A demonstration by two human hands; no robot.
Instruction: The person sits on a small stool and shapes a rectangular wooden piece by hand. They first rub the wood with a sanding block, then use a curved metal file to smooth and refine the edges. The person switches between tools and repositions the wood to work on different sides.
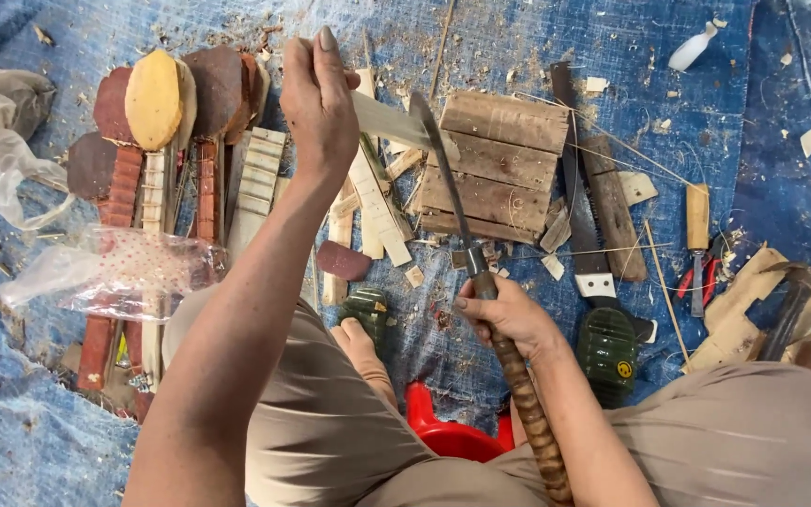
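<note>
Gripping a pale flat strip of wood [389, 122] in a closed fist, the left hand [319, 105] holds it out over the blue tarp [762, 169] so its free end lies across the blade. The right hand [509, 314] is clenched round the knife [448, 178] where the long dark blade meets its ridged, banded handle, edge set against the strip as if for shaving. Just beyond, a block of weathered planks [499, 164] sits among shavings, a handsaw [582, 216] just beside it. To the left, small carved instruments [157, 141] with rounded brown and yellow bodies lie side by side.
</note>
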